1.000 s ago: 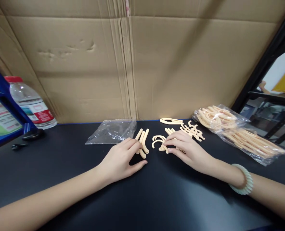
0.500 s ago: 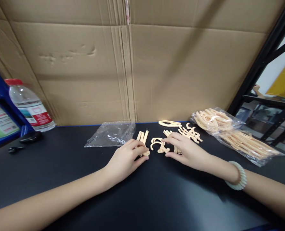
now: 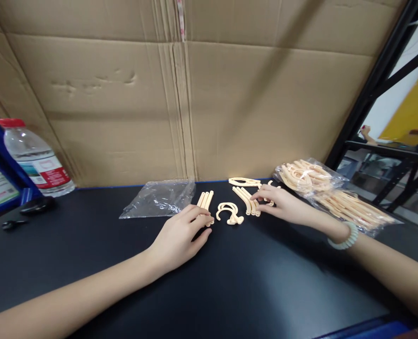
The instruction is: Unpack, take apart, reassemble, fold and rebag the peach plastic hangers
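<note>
On my left hand (image 3: 179,238) the fingers (image 3: 198,217) lie loosely spread, palm down, with the tips resting on the near ends of a small bundle of straight cream plastic rods (image 3: 205,203); they press rather than grip, which I judge keeps the rods lined up side by side. My right hand (image 3: 283,205) is likewise unclenched, its fingers (image 3: 263,194) extended flat and touching a second group of rods (image 3: 246,200) fanned just beyond the tips, nothing being lifted. Between the two hands, apart from both, lie curved hook pieces (image 3: 229,213) on the black tabletop (image 3: 247,282). Further from the right fingers sit a flat looped piece (image 3: 244,181) and a clear bag of the same cream parts (image 3: 332,195); an empty clear bag (image 3: 159,200) lies beyond the left fingers. Both forearms stretch low across the tabletop, wrists nearly flat, a bead bracelet (image 3: 343,237) on the right. A water bottle (image 3: 36,160) stands far left, against a cardboard wall (image 3: 209,94).
</note>
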The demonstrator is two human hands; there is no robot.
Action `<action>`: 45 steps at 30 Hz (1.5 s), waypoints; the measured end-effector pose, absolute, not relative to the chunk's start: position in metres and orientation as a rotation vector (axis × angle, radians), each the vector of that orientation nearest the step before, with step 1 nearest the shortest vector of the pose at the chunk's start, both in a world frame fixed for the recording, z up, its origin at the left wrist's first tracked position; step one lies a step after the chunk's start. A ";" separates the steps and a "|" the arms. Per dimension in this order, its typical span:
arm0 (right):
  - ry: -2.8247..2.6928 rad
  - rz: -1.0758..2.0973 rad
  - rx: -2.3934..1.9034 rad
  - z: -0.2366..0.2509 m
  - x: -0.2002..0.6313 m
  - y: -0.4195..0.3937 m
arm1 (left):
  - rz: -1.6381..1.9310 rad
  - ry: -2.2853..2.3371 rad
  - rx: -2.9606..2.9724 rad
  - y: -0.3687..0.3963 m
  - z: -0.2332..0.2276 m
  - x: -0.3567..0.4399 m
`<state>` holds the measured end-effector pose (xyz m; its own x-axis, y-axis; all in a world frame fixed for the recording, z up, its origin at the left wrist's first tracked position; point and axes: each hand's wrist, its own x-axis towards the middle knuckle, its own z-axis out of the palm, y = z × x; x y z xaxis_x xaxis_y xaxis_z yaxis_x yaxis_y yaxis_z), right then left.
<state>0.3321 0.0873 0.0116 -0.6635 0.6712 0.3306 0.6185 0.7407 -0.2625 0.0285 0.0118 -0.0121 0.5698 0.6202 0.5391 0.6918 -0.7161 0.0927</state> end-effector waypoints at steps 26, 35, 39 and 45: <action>-1.885 0.446 -1.198 0.044 0.309 0.119 | -1.042 -0.974 -2.822 0.005 -0.005 0.030; -1.863 1.192 -0.841 0.025 0.289 0.021 | -1.425 -1.720 -3.069 -0.022 0.004 0.055; -1.846 1.389 -0.872 0.014 0.279 0.012 | -1.323 -1.918 -3.269 -0.022 0.004 0.060; -1.959 1.530 -1.044 0.009 0.282 0.016 | -1.748 -1.960 -3.006 -0.020 0.002 0.054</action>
